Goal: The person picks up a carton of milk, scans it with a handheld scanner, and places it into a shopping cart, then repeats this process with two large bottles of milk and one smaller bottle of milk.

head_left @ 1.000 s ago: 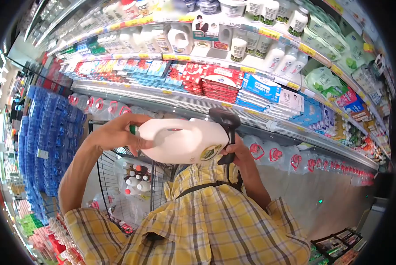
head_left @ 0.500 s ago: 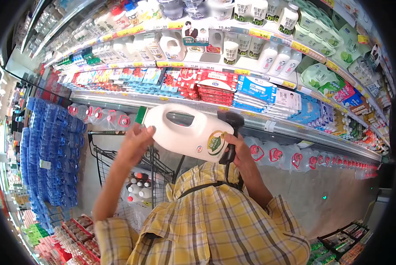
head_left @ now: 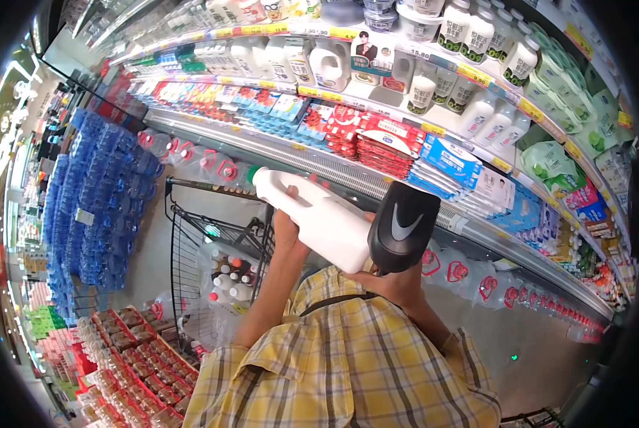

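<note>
A white milk jug [head_left: 334, 225] with a green cap lies tilted in front of the chest, cap end to the upper left. My left hand [head_left: 288, 232] grips it at the handle side, some fingers hidden behind the jug. A black scanner [head_left: 404, 227] with a grey curved mark is at the jug's base end. My right hand [head_left: 398, 284] is closed below the scanner and touches the bottom of the jug; its grip is partly hidden by the scanner. No printed label shows on the jug's visible side.
A wire shopping cart [head_left: 184, 267] holding bagged bottles stands at the left, beside stacked blue bottle packs [head_left: 109, 207]. Refrigerated shelves [head_left: 319, 93] with dairy goods run across the front. Large water bottles [head_left: 458, 271] line the floor at the shelf base. Red-packed goods [head_left: 130, 357] are lower left.
The jug has turned so its printed label no longer shows. My left hand has moved from the cap to the handle side. The scanner has come up, nearer the camera, and the view has shifted.
</note>
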Demonstrator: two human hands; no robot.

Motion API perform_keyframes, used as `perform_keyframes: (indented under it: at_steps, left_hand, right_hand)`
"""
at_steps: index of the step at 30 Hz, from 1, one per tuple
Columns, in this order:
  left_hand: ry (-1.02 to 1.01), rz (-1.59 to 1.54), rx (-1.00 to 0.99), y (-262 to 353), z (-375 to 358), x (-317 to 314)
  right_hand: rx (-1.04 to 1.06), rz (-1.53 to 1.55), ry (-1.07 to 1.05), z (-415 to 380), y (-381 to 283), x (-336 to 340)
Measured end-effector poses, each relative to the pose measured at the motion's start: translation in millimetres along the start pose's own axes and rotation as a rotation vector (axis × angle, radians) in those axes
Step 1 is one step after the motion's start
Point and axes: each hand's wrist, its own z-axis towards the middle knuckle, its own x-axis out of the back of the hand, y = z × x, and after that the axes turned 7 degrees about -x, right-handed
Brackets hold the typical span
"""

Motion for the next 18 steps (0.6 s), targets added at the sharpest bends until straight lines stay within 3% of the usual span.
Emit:
perform_keyframes:
  at_steps: [2,3,7,8,10,11,13,14,16,18]
  left_hand:
    - [-0.122,-0.045,-0.019,3.2,6.8,10.5]
    - [-0.121,-0.038,-0.018,4.3,7.7,9.8]
    - [-0.079,-0.123,-0.05,13.4,5.0,1.5]
    - [-0.096,-0.133,-0.072,15.8,2.8,-3.8]
    - [-0.038,-0.114,-0.084,21.7,0.4,-9.6]
    - [-0.115,-0.148,-0.076,23.5,4.7,-5.0]
    - [-0.188,-0.18,-0.068,26.7,13.1,2.0]
    - [-0.28,-0.21,-0.064,28.4,17.0,4.5]
    - [-0.373,-0.242,-0.054,29.8,28.7,12.6]
    - [-0.504,-0.407,0.109,31.9,40.7,23.9]
  right_hand:
    - [-0.334,0.276,-0.084,-12.5,6.6,-3.1]
    - [-0.381,0.333,-0.181,-14.2,7.8,1.4]
    - [-0.617,0.682,-0.178,-8.9,-10.9,10.1]
    - [-0.618,0.691,-0.181,-10.0,-6.2,10.4]
    - [-0.534,0.567,-0.39,-15.0,10.2,18.3]
    - [-0.535,0.571,-0.393,-13.7,9.2,24.0]
    - [-0.747,0.88,-0.707,-8.3,3.5,37.8]
    - [-0.75,0.883,-0.708,-8.4,7.4,38.8]
    - [-0.707,0.995,-0.983,-7.6,15.1,41.4]
    - [-0.689,0.997,-1.016,-5.6,13.0,46.1]
